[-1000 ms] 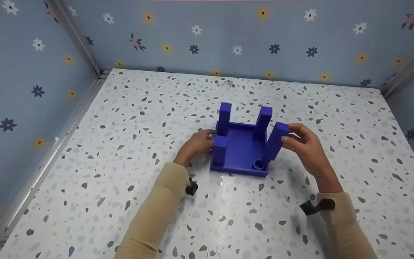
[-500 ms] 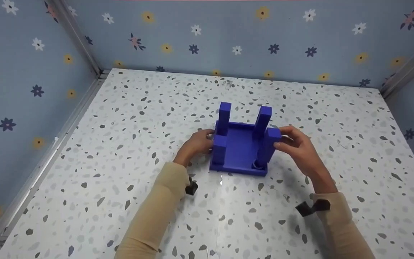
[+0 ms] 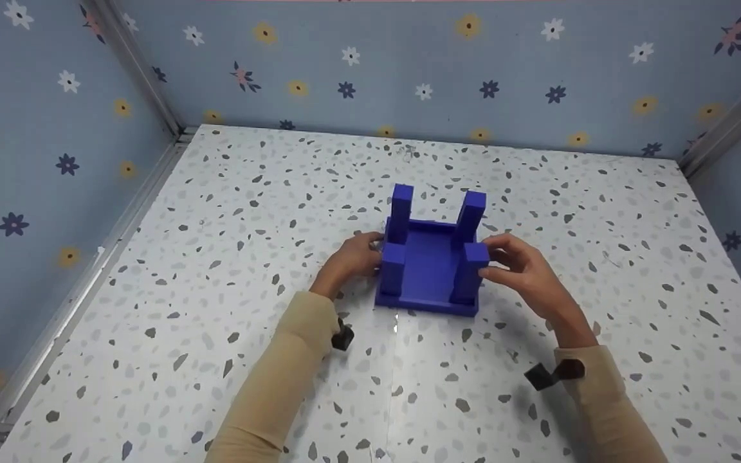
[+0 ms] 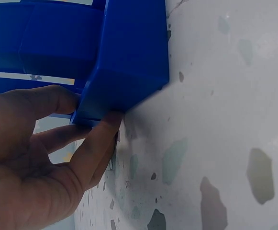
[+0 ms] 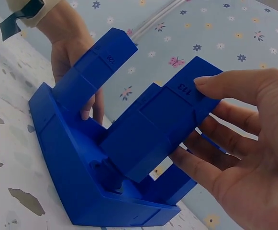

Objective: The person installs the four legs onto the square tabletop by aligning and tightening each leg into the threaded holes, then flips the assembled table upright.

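Observation:
A shallow square blue base [image 3: 428, 263] with raised edges lies on the table, its blue legs pointing up. My left hand [image 3: 356, 256] holds the base's left side; in the left wrist view the thumb bends against its edge and other fingers touch the outer wall. Between thumb and fingers my right hand [image 3: 521, 273] pinches the top of the near right leg [image 5: 165, 115], marked 113. That leg's narrower lower end is at the round socket [image 5: 103, 172] in the base's corner; how deep it sits is hard to tell. The near left leg [image 3: 393, 270] stands upright in its corner.
Two more legs, the far left leg [image 3: 402, 212] and far right leg [image 3: 471, 215], rise from the back corners. The white speckled table [image 3: 267, 193] is bounded by flowered blue walls [image 3: 396, 71] behind and at both sides.
My right hand has brought the near right leg left and down, from a tilt outside the base to nearly upright over its corner socket. My left hand and the base have stayed put.

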Available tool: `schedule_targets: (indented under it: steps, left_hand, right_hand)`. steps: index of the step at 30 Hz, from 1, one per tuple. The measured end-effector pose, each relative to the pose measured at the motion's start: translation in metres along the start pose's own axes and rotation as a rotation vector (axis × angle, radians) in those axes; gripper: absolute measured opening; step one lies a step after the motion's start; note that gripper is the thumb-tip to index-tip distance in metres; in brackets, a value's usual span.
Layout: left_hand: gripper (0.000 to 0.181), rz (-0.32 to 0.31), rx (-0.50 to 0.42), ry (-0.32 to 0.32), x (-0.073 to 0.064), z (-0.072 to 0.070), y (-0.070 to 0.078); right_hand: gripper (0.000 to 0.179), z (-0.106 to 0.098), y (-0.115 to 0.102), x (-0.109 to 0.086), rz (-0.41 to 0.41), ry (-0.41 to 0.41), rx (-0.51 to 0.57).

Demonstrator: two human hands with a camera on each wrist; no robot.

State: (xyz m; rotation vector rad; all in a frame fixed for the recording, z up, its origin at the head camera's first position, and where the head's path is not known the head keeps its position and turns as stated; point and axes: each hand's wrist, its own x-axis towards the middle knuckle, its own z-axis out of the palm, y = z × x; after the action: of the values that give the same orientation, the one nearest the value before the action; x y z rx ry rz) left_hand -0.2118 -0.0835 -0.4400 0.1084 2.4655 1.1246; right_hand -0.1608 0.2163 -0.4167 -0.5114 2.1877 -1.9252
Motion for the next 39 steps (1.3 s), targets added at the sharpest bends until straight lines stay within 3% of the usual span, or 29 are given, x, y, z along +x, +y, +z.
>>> schedule_targets:
  steps: [14, 19, 25, 31, 34, 39]
  left_hand:
    - [0.058, -0.014, 0.020, -0.009, 0.000, 0.000, 0.001]
    - [0.057, -0.008, 0.018, -0.003, 0.000, 0.000, 0.001]
    - [0.058, -0.009, 0.039, 0.005, -0.001, 0.000, 0.002]
    - [0.058, -0.008, -0.031, 0.005, -0.003, 0.000, 0.002]
    - [0.058, -0.003, -0.038, 0.003, -0.004, -0.001, 0.002]
    - [0.057, 0.000, -0.036, 0.006, -0.004, -0.001, 0.002]
  right_hand:
    - [0.044, -0.003, -0.002, -0.006, 0.052, -0.045, 0.021]
    - [0.030, 0.000, -0.005, -0.005, 0.025, -0.012, 0.009]
    - [0.029, 0.003, -0.004, 0.000, -0.023, 0.038, 0.092]
    - [0.036, 0.005, -0.002, 0.003, -0.089, -0.107, 0.263]
    - [0.038, 0.005, -0.001, 0.004, -0.104, -0.162, 0.287]
    - [0.033, 0.006, -0.001, 0.005, -0.114, -0.166, 0.286]
